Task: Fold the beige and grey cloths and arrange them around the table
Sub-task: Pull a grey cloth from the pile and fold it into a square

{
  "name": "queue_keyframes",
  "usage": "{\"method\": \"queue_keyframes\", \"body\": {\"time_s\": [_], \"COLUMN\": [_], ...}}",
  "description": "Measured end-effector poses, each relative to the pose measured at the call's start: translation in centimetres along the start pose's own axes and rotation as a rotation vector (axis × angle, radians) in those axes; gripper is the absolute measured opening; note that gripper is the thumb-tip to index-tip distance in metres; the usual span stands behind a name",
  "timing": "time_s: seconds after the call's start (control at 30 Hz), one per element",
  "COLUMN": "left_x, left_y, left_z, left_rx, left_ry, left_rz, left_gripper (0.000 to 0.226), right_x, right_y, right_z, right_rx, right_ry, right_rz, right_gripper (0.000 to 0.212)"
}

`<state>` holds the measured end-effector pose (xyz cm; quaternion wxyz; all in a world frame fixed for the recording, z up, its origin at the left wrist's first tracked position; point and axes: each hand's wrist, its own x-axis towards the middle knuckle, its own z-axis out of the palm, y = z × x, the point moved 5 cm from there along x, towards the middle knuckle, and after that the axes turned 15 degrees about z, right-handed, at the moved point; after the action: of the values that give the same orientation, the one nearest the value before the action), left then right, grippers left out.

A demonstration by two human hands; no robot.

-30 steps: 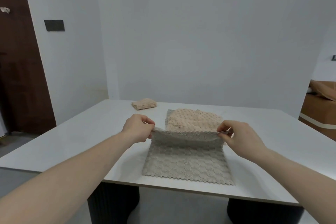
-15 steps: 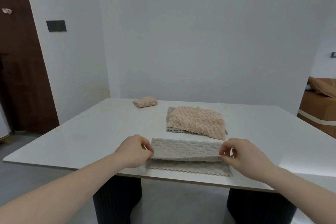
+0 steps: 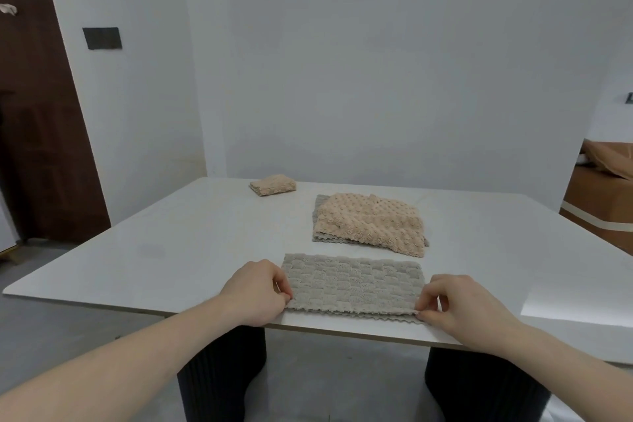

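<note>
1. nearest: two bare forearms reach in from the near side, over the near edge of the white bench (image 3: 171,250).
2. left hand (image 3: 255,295) sits at the left end of the grey cloth (image 3: 352,286); its fingers are curled and pinch the near left corner.
3. right hand (image 3: 462,310) sits at the right end; its fingers pinch the near right corner, where the doubled edges meet.
4. the grey cloth lies flat, folded in half into a long strip, parallel to the near bench edge and just inside it. a scalloped lower edge shows under the top layer along the near side.
5. beyond it, apart by a narrow gap of bare bench: an unfolded beige cloth (image 3: 370,221), lying on another grey cloth (image 3: 320,207) that shows only along its left and near edges.
6. farther, toward the far left of the bench: a small folded beige cloth (image 3: 273,185), well apart from the stack.
7. under the bench: two dark ribbed bases (image 3: 219,373).
8. background: white wall, a dark wooden door (image 3: 37,134) at left with a dark wall plate (image 3: 102,38) beside it; brown furniture (image 3: 606,188) at the right edge.
</note>
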<state>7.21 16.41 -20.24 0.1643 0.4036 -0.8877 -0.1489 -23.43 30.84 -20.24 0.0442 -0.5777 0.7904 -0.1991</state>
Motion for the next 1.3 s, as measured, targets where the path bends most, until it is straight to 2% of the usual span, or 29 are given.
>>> {"method": "queue_keyframes", "body": {"time_s": [0.3, 0.4, 0.47, 0.53, 0.67, 0.73, 0.87, 1.3], "left_x": [0.3, 0.6, 1.3, 2.2, 4.6, 5.5, 6.8, 11.0], "left_y": [1.0, 2.5, 3.8, 5.2, 7.1, 7.2, 6.1, 4.0], "left_z": [-0.5, -1.1, -0.9, 0.0, 3.6, 5.2, 7.6, 8.8], "left_rx": [0.145, 0.205, 0.164, 0.089, 0.108, 0.111, 0.146, 0.218], "left_ry": [-0.008, 0.020, 0.066, 0.092, -0.043, -0.113, -0.214, -0.227], "left_rz": [0.051, 0.106, 0.143, 0.195, 0.307, 0.294, 0.241, 0.182], "left_gripper": [0.010, 0.010, 0.012, 0.017, 0.051, 0.063, 0.070, 0.075], "right_x": [-0.3, 0.0, 0.7, 1.7, 4.0, 4.7, 5.4, 9.6], "right_y": [-0.5, -1.1, -1.5, -2.1, -3.1, -3.7, -4.1, -2.3], "right_z": [-0.4, -1.1, -1.2, -0.4, 2.7, 4.2, 6.9, 7.8], "right_rx": [-0.017, 0.010, 0.067, 0.085, -0.022, -0.082, -0.179, -0.197], "right_ry": [-0.098, -0.049, 0.002, 0.026, 0.013, -0.032, -0.161, -0.137], "right_rz": [0.035, 0.039, 0.050, 0.050, 0.101, 0.152, 0.204, 0.188], "right_gripper": [0.008, 0.016, 0.014, 0.014, 0.047, 0.059, 0.068, 0.074]}}
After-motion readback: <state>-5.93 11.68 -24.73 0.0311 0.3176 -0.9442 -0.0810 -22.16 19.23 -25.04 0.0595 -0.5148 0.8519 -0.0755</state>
